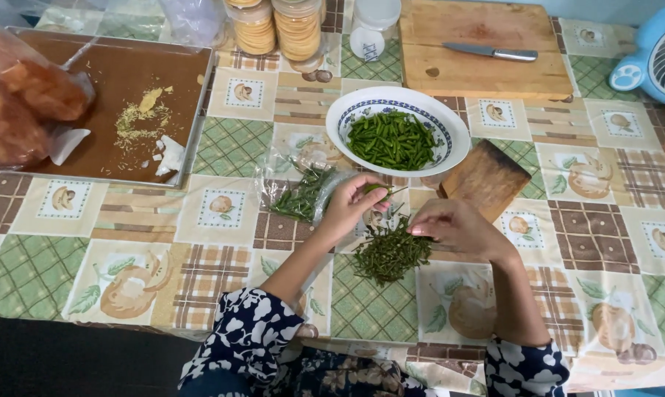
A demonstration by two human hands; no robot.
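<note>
My left hand [351, 206] pinches a small green chili [377, 190] by its end above the table. My right hand [454, 226] hovers just right of it, fingertips drawn together beside the chili's thin stem. Below both hands lies a pile of green stems [390, 254] on the patterned tablecloth. A clear plastic bag with more green chilies [303, 195] lies left of my left hand. A white bowl with a blue rim [450, 121] holds many stemmed green chilies [391, 140] just beyond my hands.
A small wooden board [487, 178] lies right of the bowl. A larger cutting board [479, 70] with a knife [491, 52] is at the back. A metal tray [200, 110] with crumbs, bags of red food [23, 103], jars [277, 26] and a blue fan [660, 62] ring the table.
</note>
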